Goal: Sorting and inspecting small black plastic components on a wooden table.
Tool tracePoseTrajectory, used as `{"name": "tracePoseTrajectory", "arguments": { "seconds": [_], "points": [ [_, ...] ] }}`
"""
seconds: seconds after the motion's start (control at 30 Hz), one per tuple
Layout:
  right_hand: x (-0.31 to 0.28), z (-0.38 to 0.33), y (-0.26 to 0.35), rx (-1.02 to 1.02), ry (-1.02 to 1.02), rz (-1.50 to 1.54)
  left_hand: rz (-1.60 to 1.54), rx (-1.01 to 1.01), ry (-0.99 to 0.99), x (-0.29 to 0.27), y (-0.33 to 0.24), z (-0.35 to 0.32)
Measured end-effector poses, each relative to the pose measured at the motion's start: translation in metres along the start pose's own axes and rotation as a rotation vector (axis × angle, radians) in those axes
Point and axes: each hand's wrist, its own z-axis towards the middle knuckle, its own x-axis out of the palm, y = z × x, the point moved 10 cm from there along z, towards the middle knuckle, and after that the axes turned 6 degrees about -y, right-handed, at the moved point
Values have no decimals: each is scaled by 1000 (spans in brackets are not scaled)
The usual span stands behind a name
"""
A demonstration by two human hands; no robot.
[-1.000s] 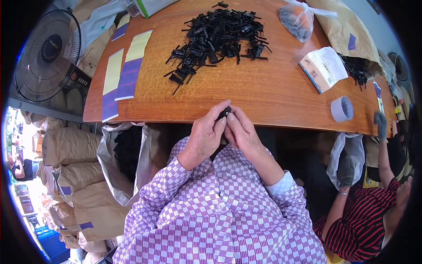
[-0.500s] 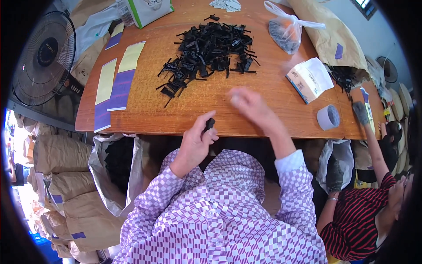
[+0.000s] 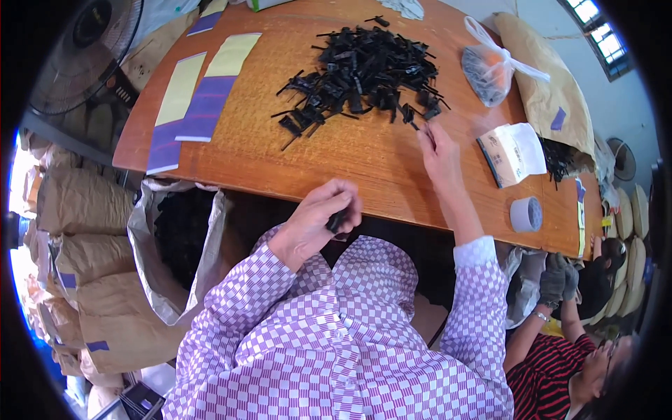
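A heap of small black plastic parts (image 3: 371, 70) with thin stick-like ends is spread on the wooden table (image 3: 336, 164). At the heap's near right edge, my right hand (image 3: 442, 164) has its thumb and fingers pinched on the thin end of a black plastic part (image 3: 411, 115). My left hand (image 3: 308, 220) is in front of the table's near edge, its fingers curled round another black plastic part (image 3: 335, 223). Most of that part is hidden by the fingers.
Purple-and-yellow paper strips (image 3: 203, 105) lie at the left. A tissue pack (image 3: 511, 154), tape roll (image 3: 526, 214) and tied plastic bag (image 3: 486, 73) are at the right. An open sack of black parts (image 3: 143, 231) stands below left. A gloved co-worker (image 3: 553, 364) sits at right.
My right hand has reached away from me to the heap and taken hold of a part. My left hand has curled further round its part. The view has shifted, and the co-worker's hands have come together.
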Motion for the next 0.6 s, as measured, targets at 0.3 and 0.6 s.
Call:
{"name": "tracePoseTrajectory", "arguments": {
  "seconds": [0.3, 0.6],
  "points": [
    [47, -94, 83, 260, 286, 365, -88, 137, 35, 2, -31, 2],
    [34, -130, 103, 154, 253, 307, 291, 208, -32, 5, -17, -17]
  ]
}}
